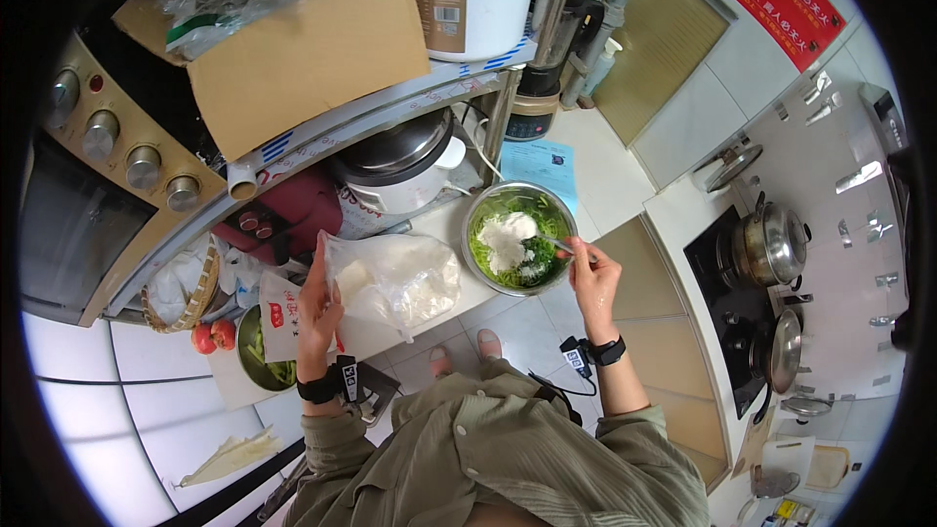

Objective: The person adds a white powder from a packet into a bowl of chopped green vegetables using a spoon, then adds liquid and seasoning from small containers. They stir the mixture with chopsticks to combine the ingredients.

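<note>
A stainless steel mixing bowl on the white counter holds shredded green vegetable with white powder heaped on it. My right hand, at the bowl's right rim, grips the handle of a metal spoon whose head is in the bowl, by the powder. My left hand holds the open edge of a clear plastic bag of white powder, lying left of the bowl. A printed white bag is just left of that hand; whether it is touched is unclear.
Behind the counter stand a rice cooker and a blender, with a cardboard box on the shelf above. Left are a green bowl of cut vegetables and red fruit. A pot and a lidded pan stand on the right cooktop.
</note>
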Tool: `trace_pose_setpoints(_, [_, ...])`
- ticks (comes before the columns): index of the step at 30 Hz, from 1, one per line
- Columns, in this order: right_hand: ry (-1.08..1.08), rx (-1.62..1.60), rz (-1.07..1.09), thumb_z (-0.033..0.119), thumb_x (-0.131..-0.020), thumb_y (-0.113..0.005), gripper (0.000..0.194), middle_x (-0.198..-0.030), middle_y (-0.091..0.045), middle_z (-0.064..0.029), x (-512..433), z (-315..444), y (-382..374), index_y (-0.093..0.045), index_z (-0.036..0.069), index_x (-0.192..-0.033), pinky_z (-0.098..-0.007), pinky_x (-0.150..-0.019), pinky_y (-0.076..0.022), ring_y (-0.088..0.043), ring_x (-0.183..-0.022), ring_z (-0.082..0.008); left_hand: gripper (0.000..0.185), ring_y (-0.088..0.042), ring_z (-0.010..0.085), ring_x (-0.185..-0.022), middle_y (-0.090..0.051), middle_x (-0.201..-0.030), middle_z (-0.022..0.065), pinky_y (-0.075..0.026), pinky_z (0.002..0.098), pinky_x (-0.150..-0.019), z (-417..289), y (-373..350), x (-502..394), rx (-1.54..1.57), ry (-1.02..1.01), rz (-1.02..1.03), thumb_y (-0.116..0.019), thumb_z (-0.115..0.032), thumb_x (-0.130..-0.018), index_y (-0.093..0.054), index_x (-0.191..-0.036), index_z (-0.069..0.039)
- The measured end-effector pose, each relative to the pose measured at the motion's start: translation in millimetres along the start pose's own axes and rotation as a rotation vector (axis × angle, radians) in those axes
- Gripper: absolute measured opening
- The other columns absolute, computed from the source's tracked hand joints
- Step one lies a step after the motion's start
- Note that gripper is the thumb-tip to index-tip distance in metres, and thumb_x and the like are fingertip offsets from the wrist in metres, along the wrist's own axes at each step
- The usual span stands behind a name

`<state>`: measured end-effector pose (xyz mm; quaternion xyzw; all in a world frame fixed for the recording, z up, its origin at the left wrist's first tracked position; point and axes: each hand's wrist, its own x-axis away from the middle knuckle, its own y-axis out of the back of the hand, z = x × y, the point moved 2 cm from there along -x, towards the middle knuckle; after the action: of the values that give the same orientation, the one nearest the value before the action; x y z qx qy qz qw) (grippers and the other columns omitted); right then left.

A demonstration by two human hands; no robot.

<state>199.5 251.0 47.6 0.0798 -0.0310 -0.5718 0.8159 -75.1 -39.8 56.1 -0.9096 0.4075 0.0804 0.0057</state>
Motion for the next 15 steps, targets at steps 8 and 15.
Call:
trace_pose_setpoints(8, [0.375, 0.396, -0.197, 0.02, -0.098, -0.064, 0.027, -0.066, -0.063, -0.0079, -10.5, -21.9, 23.8, -0.074, -0.002, -0.088, -0.03, -0.049, -0.0394, -0.052, -0.05, -0.0124, 0.086, -0.036, 0.0133, -0.136, -0.031, -0.16, 0.0122, -0.028, 0.0229, -0.107, 3.2, -2.5, -5.4, -0.044, -0.05, 0.012, -0.045, -0.004, -0.073, -0.023, -0.156, 0.002])
trace_pose_setpoints(15, [0.247, 0.406, -0.227, 0.014, -0.096, -0.065, 0.018, -0.071, -0.064, -0.0113, -11.7, -14.4, 30.1, -0.073, -0.001, -0.091, -0.0326, -0.052, -0.0433, -0.057, -0.055, -0.0192, 0.08, -0.034, 0.0155, -0.14, -0.034, -0.159, 0.0135, -0.025, 0.0261, -0.111, -3.9, -2.7, -1.1, -0.086, -0.006, -0.014, -0.044, -0.004, -0.079, -0.024, -0.156, 0.002])
